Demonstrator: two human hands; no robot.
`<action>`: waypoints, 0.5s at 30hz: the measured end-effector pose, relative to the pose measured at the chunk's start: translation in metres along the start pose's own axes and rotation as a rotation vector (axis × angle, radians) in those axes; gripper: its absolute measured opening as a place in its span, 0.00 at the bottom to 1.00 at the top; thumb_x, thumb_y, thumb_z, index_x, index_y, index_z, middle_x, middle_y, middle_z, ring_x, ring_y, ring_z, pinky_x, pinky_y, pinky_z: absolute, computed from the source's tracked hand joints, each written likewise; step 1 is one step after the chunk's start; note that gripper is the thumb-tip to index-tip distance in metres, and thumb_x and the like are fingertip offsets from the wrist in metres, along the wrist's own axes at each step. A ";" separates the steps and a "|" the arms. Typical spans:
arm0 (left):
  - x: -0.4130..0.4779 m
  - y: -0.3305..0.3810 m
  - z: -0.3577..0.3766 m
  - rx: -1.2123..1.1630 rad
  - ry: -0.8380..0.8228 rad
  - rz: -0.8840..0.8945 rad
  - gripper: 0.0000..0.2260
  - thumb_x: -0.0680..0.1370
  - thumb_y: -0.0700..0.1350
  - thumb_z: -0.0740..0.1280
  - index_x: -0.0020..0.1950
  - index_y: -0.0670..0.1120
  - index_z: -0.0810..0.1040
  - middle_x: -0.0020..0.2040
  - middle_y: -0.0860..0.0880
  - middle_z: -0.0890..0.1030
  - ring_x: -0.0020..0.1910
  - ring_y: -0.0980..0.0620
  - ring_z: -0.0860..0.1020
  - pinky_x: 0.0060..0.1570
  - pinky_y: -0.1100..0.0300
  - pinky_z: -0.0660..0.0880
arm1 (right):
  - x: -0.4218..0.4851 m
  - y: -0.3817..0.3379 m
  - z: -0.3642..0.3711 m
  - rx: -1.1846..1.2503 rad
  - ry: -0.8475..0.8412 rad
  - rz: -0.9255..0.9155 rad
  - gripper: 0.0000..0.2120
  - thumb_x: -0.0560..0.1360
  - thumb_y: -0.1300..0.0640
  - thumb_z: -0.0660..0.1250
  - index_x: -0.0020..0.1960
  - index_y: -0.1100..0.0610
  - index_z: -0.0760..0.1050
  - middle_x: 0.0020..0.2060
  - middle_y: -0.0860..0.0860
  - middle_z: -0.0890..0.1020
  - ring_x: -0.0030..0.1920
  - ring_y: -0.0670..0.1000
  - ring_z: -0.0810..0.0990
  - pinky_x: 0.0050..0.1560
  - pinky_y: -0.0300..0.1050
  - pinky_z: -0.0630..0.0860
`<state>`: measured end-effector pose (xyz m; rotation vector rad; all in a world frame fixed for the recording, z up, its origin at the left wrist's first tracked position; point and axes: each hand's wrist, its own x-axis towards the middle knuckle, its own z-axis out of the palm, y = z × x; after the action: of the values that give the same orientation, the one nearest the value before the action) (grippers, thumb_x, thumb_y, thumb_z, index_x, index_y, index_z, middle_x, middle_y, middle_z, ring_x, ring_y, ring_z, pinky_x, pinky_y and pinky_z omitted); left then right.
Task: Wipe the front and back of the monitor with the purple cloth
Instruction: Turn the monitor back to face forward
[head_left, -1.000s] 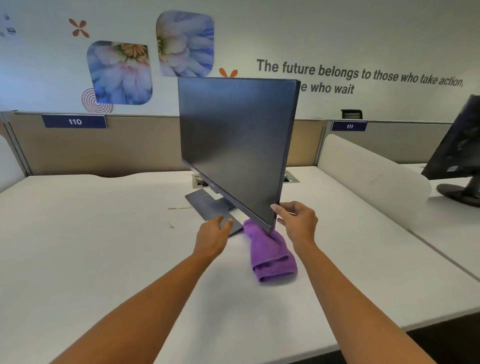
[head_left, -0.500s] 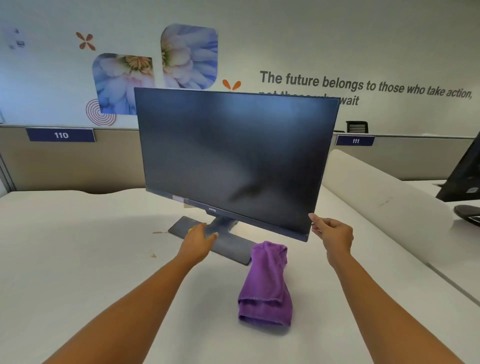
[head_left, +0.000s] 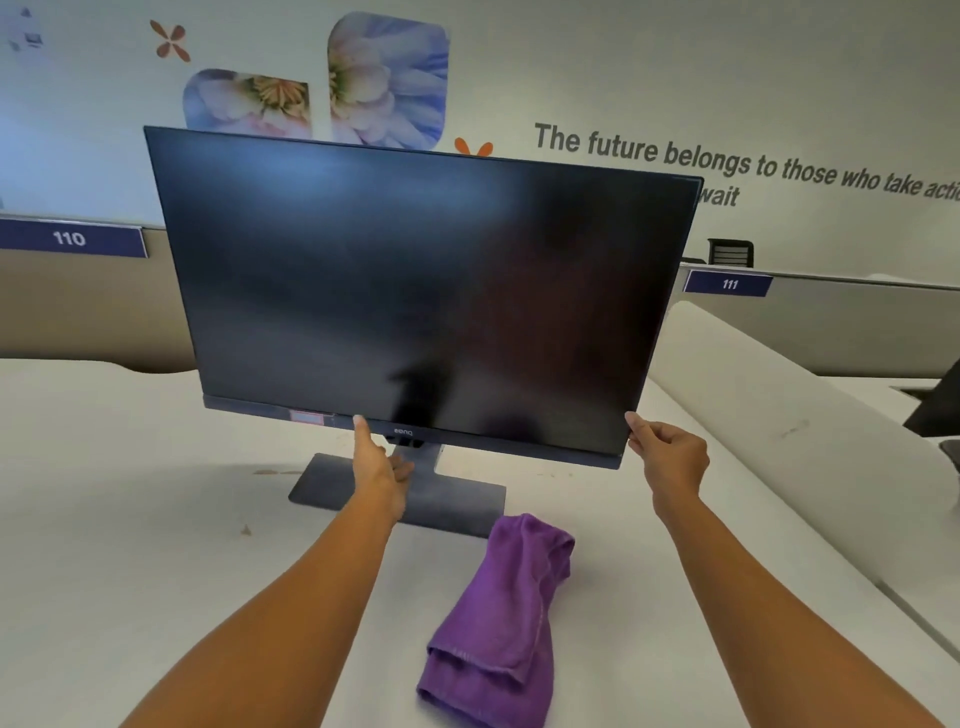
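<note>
Purple cloth (head_left: 498, 613): on desk (head_left: 130, 493), untouched.
Left hand (head_left: 379, 467): grips monitor (head_left: 415, 286) at lower edge.
Right hand (head_left: 670, 457): pinches lower corner.
Risk: an uneven push may tip the monitor; thumbs may smear it.

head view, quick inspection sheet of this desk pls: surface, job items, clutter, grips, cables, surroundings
surface: white desk, small brown marks left of the stand base
job's things: monitor upright on its stand, dark screen facing the camera; purple cloth bunched on the desk in front, untouched
clutter: nothing seen
grips: left hand at the lower bezel, thumb on its front; right hand pinches the lower right corner
cables: nothing seen
surroundings: partition label 110 and label 111, flower wall art, second monitor at the right edge
</note>
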<state>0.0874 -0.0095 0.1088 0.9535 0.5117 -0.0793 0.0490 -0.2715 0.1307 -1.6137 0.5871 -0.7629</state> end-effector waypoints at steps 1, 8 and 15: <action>0.002 0.003 0.005 -0.063 -0.002 0.003 0.33 0.77 0.64 0.53 0.72 0.41 0.62 0.65 0.40 0.72 0.60 0.41 0.74 0.66 0.49 0.67 | 0.005 0.001 0.003 -0.016 -0.004 -0.011 0.07 0.73 0.56 0.69 0.43 0.60 0.77 0.39 0.52 0.79 0.44 0.52 0.80 0.47 0.43 0.73; 0.009 0.007 0.026 -0.295 0.037 0.056 0.33 0.75 0.68 0.53 0.71 0.47 0.66 0.62 0.43 0.75 0.56 0.43 0.75 0.60 0.50 0.70 | 0.033 0.004 0.023 -0.101 -0.028 -0.068 0.14 0.74 0.55 0.67 0.52 0.65 0.79 0.47 0.58 0.82 0.46 0.56 0.80 0.50 0.45 0.74; 0.015 0.019 0.037 -0.493 -0.010 0.076 0.29 0.75 0.68 0.53 0.68 0.51 0.66 0.59 0.45 0.74 0.56 0.42 0.73 0.59 0.44 0.70 | 0.053 0.004 0.044 -0.145 -0.056 -0.093 0.14 0.75 0.55 0.66 0.54 0.64 0.79 0.49 0.59 0.82 0.49 0.58 0.80 0.53 0.48 0.73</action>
<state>0.1200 -0.0251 0.1341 0.4885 0.4562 0.1076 0.1177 -0.2825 0.1312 -1.8009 0.5407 -0.7547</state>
